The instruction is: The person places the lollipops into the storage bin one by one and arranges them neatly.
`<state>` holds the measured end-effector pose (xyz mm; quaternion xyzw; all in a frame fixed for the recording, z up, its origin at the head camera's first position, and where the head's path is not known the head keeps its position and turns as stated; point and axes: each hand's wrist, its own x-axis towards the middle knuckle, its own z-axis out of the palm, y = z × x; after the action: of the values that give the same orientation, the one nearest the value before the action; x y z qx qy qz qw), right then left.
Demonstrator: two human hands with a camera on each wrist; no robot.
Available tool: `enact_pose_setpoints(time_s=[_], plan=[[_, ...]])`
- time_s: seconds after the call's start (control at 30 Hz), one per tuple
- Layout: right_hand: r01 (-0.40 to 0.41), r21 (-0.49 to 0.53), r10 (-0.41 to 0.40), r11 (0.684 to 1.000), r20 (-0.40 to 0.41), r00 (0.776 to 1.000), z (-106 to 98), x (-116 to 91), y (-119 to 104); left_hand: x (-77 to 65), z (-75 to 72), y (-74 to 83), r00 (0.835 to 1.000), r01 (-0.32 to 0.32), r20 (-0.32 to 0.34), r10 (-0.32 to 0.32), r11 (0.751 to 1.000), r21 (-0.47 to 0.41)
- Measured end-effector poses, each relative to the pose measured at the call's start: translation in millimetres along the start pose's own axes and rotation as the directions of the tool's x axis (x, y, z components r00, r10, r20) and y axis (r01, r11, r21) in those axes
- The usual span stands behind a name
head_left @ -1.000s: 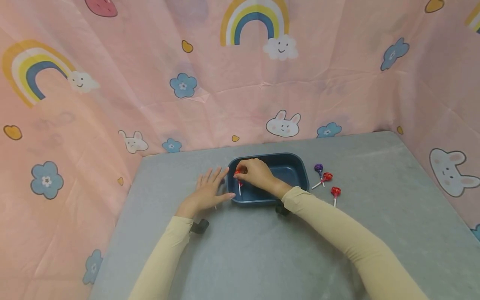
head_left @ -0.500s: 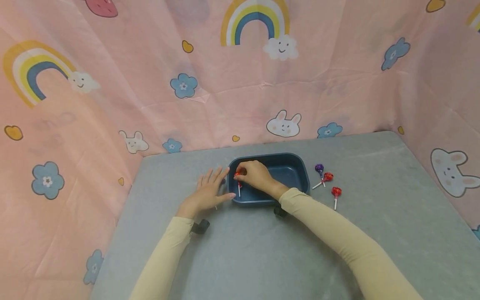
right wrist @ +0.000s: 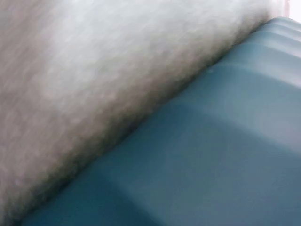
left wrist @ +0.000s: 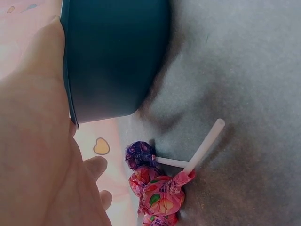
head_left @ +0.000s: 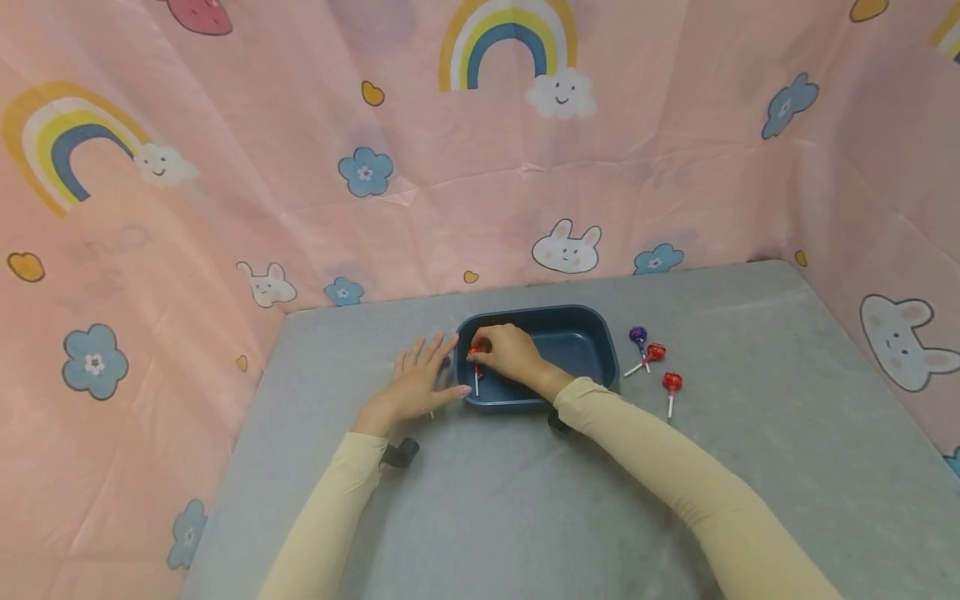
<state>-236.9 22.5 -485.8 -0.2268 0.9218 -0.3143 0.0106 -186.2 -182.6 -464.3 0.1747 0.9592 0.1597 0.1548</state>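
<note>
A dark blue rectangular tray (head_left: pixel 573 348) lies on the grey table. Inside its left end, my right hand (head_left: pixel 517 357) pinches a red lollipop (head_left: pixel 476 385) by the head, its white stick pointing toward me. Fingers spread, my left hand (head_left: pixel 408 392) rests against the tray's left rim. Below that hand, the left wrist view shows a purple lollipop (left wrist: pixel 139 154) and several pink-red lollipops (left wrist: pixel 162 195) bunched on the table outside the tray. The right wrist view holds only the tray's blurred outer wall (right wrist: pixel 211 155) and tabletop; the fingers are out of sight there.
Right of the tray, a purple lollipop (head_left: pixel 637 334) and a red lollipop (head_left: pixel 656 352) lie with sticks crossed. Another red lollipop (head_left: pixel 672 382) lies nearer to me. A pink patterned cloth (head_left: pixel 450 208) hangs behind the table and along both sides.
My right hand has shifted slightly toward me inside the tray, still pinching the red lollipop, whose stick has moved a little left and nearer. The left hand stays where it was.
</note>
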Motion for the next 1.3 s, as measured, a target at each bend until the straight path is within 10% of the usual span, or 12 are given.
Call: enact_pose_setpoints(time_s=[1.3], plan=[[0.012,-0.091,-0.011,0.996,0.004,1.0,4.0,-0.1,0.6,0.6,-0.2,0.3,1.0,-0.007,0.007,0.008,1.0,-0.028]])
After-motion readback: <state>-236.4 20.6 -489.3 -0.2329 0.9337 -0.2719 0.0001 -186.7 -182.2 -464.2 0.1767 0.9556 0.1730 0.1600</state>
